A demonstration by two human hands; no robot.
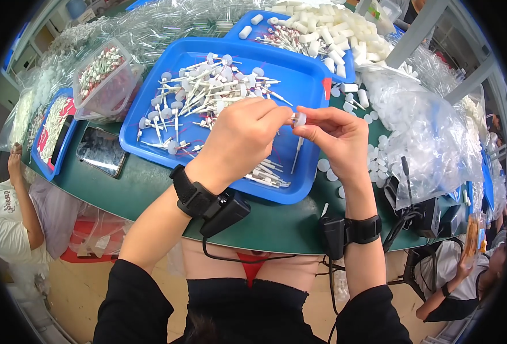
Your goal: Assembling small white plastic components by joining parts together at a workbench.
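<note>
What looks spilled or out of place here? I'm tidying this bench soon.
Small white round caps lie loose on the green tabletop, outside the large blue plastic tray, right of the right hand. A phone lies left of that tray.

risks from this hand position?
The small white cap is pinched only by the fingertips of the left hand and right hand; a slip could drop it among the loose caps on the table. The thin stick hanging below it might bend or fall into the blue tray.
</note>
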